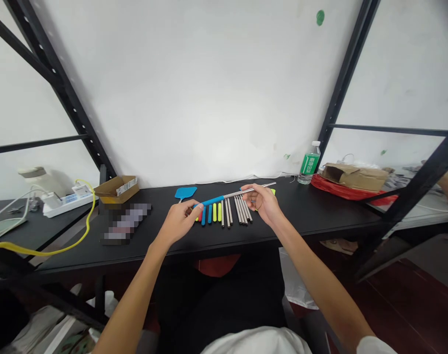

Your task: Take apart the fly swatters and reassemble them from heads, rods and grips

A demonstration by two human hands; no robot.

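Note:
Both hands hold one slim metal rod (pixel 236 193) with a blue handle sleeve (pixel 213 200), level above the black table. My left hand (pixel 180 220) is closed around the blue end. Further along, my right hand (pixel 263 201) pinches the bare metal part, and the thin tip sticks out past it to the right. Beneath lie blue handle sleeves (pixel 210 214), yellow sleeves (pixel 217 212) and several metal tubes (pixel 241 210) in a row. A flat blue paddle-shaped piece (pixel 185 192) rests behind my left hand. Something yellow (pixel 273 192) is partly hidden by my right hand.
An open cardboard box (pixel 117 191) and a blurred-out flat object (pixel 126 223) are on the left, near a power strip (pixel 69 202) and a yellow cable (pixel 87 223). A water bottle (pixel 309 163) stands at the back right, beside a torn carton (pixel 352 175) on red plastic.

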